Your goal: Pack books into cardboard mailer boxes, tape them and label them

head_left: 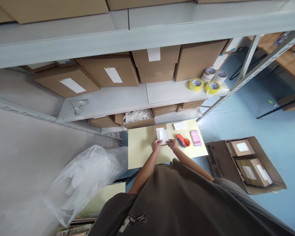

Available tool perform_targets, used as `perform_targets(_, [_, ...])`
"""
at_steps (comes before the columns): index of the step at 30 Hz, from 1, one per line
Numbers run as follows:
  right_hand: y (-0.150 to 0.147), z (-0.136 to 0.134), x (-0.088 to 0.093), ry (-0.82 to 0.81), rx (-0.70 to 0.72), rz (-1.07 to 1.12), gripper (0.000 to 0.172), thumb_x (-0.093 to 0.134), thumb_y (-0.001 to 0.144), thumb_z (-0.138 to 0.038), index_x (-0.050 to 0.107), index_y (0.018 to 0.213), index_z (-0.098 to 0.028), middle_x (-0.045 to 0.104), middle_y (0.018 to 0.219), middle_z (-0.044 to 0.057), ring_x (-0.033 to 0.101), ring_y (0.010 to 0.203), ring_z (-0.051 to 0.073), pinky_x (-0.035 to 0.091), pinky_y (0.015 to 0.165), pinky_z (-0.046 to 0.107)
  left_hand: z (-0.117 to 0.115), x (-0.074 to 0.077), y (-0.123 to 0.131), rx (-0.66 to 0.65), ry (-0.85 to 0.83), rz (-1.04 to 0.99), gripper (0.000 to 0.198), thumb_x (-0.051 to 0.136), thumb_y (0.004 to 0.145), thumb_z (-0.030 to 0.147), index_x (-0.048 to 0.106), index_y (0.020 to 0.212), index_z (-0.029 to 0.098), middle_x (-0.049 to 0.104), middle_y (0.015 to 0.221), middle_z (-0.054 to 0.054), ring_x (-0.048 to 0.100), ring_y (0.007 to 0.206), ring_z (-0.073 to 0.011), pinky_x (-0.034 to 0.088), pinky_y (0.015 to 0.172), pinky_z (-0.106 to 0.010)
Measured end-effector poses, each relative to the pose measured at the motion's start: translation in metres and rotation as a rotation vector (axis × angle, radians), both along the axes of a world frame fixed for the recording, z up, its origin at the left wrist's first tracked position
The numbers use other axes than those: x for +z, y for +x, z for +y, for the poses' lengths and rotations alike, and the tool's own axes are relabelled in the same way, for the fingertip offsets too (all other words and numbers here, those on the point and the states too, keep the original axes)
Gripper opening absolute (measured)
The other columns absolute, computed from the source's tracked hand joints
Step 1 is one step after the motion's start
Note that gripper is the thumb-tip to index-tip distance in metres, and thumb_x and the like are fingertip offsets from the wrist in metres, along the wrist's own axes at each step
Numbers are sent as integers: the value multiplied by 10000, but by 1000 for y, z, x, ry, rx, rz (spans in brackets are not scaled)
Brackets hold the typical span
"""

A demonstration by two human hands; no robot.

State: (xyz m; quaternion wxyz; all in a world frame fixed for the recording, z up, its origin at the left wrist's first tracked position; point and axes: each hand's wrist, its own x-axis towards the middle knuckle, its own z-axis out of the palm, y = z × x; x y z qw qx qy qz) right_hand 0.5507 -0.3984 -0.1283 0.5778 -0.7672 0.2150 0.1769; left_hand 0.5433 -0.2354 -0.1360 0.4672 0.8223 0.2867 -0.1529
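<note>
A small white sheet of paper (164, 135) is between my hands, above a flat brown cardboard box (162, 126) on the pale yellow table (140, 144). My left hand (156, 145) pinches the sheet's lower left side. At its lower right edge, the fingers of my right hand (172, 144) are closed on the same sheet. Another white piece (158, 130) shows partly behind it, lying on the cardboard. Just right of my right hand rests a red and blue tape dispenser (183, 140).
Farther right lie a blurred pink stack (195, 138) and a white paper stack (180, 126). Shelving (108, 101) with cartons and yellow tape rolls (196, 84) rises beyond the table. A plastic bag (93, 173) stands left; an open carton (255, 164) holding boxes sits on the right floor.
</note>
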Motion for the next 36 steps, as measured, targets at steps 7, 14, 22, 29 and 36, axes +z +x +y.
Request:
perform_targets(7, [7,-11,-13,-286,67,-46,251,792,748,-250,659,961,-236,678,753,-18,674,749,202,502,719,283,-16,-6,1,-53,104,87,295,703,941,445,875,1015,218,849,1050,-100,788,1001,-248,547,827,-284])
perform_targets(14, [7,-5,-19,-296,85,-40,190,767,783,-261,614,895,-251,683,789,-6,665,771,213,503,781,308,-20,-5,3,-22,181,86,296,685,928,462,873,989,241,846,1058,-114,783,1005,-287,547,828,-333])
perform_targets(22, [11,-2,-24,-400,154,32,181,773,825,-253,619,919,-240,726,868,51,697,863,247,492,794,315,-19,7,14,-105,242,160,260,747,848,408,865,990,224,831,1084,-165,771,1075,-333,547,872,-365])
perform_targets(29, [15,-15,-21,-481,356,27,242,766,923,-363,710,1098,-206,764,1075,165,707,1074,330,496,930,390,2,16,16,-251,398,174,489,773,852,574,833,1036,125,774,1147,-265,704,1192,-419,534,993,-454])
perform_targets(36, [49,-15,-12,-630,890,-315,681,467,974,-153,473,1654,-172,417,1732,148,321,1610,364,368,1217,487,-9,4,15,-603,492,-114,669,680,953,364,554,1603,273,391,1744,-133,241,1637,-401,318,1275,-558])
